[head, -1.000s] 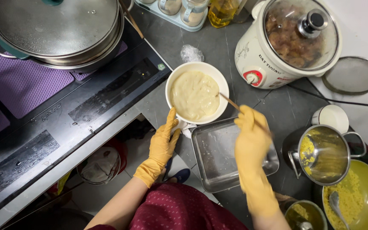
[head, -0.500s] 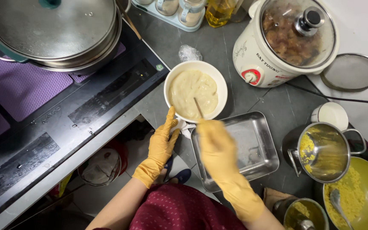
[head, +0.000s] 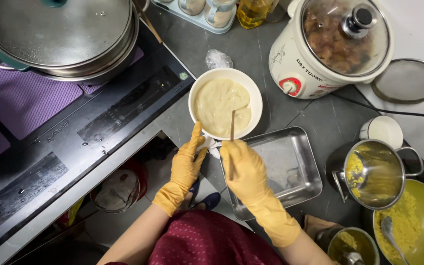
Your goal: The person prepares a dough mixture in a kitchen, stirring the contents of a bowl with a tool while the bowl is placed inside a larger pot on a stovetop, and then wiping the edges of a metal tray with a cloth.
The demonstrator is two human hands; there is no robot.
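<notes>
The white bowl of pale batter sits on the dark bench at centre frame, and stirring looks to be the step in hand. The right hand has its grip closed on a thin wooden stick dipped in the batter. The left hand, fingers loosely extended, steadies the bowl's near rim; the next move calls for a firm brace there, just above the steel tray.

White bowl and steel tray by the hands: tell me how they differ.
The white bowl is round and deep; the steel tray is rectangular and shallow. The white bowl holds pale batter and a stick held by the right hand; the steel tray looks nearly empty. The left hand touches only the white bowl. Both sit on the dark counter.
</notes>
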